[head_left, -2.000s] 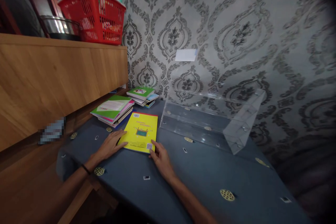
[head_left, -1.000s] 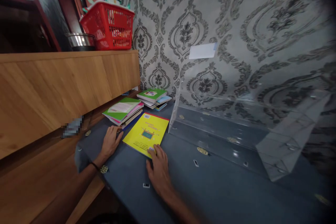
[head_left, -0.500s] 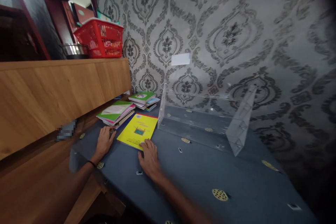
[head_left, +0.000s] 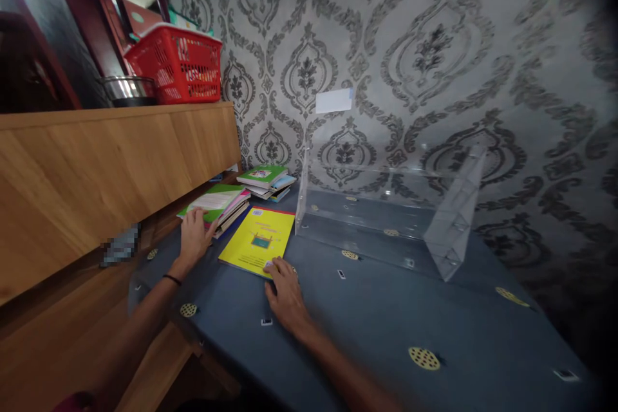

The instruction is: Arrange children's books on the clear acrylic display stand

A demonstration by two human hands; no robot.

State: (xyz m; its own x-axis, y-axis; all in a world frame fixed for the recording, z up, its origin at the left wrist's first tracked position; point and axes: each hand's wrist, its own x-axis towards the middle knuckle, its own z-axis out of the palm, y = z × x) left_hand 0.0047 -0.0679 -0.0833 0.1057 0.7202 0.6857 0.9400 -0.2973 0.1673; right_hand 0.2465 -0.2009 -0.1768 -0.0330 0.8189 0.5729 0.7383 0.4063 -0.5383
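Observation:
My left hand (head_left: pixel 195 236) rests at the near end of a stack of books (head_left: pixel 219 201) with a green cover and a pale sheet on top. Its fingers are stretched out over the stack's edge. A yellow book (head_left: pixel 255 238) lies flat on the table to the right of that stack. At its near right corner is my right hand (head_left: pixel 286 284), fingertips on the cover and fingers extended, not wrapped round it. Behind, a second stack of books (head_left: pixel 263 175) also has a green one on top.
A clear acrylic rack (head_left: pixel 451 225) stands on the blue-grey tablecloth (head_left: pixel 357 315) against the patterned wall. On the wooden cabinet (head_left: pixel 120 161) at left are a red basket (head_left: pixel 178 67) and a metal pot (head_left: pixel 126 87).
My left hand has moved up and forward from the table beside the stack onto its near edge. My right hand stays at the yellow book's corner. The view has shifted slightly.

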